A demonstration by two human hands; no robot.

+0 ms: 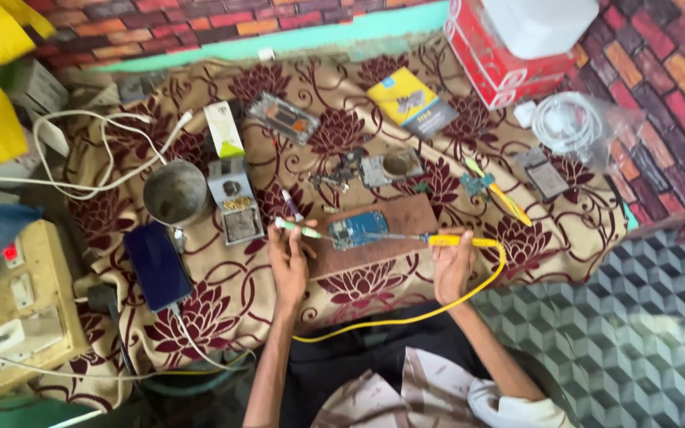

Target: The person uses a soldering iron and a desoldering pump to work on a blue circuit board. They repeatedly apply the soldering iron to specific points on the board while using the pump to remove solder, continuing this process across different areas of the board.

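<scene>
Blue circuit board (358, 228) lies at the middle of the frame on a brown wooden block (378, 238), which rests on a maroon-flowered cloth (223, 293) spread over the floor. To solder well here, I judge the iron's tip should touch only the joint being worked and sit steady, with the board pinned flat so it cannot slide on the block.

Right hand (452, 265) is closed around the yellow handle of the soldering iron (438, 238), whose thin shaft runs left to the board's right edge; its yellow cord (406, 319) loops down toward the lap. Left hand (288, 261) is curled, fingers pinching a slim green-and-white tool (299, 230) whose end reaches the board's left side. Just left of it stand a small grey soldering stand (234, 202) and a dark phone (157, 265).
</scene>
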